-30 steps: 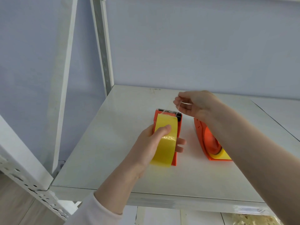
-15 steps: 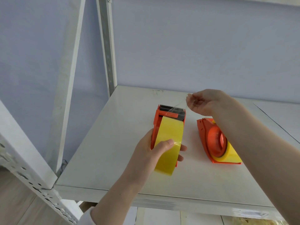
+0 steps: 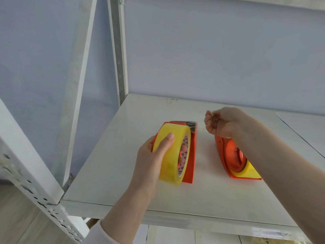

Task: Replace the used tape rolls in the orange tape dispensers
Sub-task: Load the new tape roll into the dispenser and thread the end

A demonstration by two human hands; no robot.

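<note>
My left hand (image 3: 153,155) grips an orange tape dispenser (image 3: 190,155) loaded with a thick yellow tape roll (image 3: 171,152), thumb on top of the roll. The dispenser stands on edge on the white shelf (image 3: 123,164), toothed blade at its far end. My right hand (image 3: 223,123) pinches the clear free end of the tape (image 3: 197,125), drawn sideways from the blade. A second orange tape dispenser (image 3: 232,157) lies on its side to the right, with a thin yellow roll (image 3: 251,171) showing at its near end; my right forearm covers part of it.
White perforated shelf uprights (image 3: 119,50) rise at the back left and front left. A grey wall stands behind. A seam splits the shelf board at the far right (image 3: 299,134). Below the front edge (image 3: 193,221) wooden floor and some yellowish material show.
The left hand has tilted the dispenser so the roll's printed core faces right. The right hand has moved the tape end lower and nearer the blade. The view has shifted a little.
</note>
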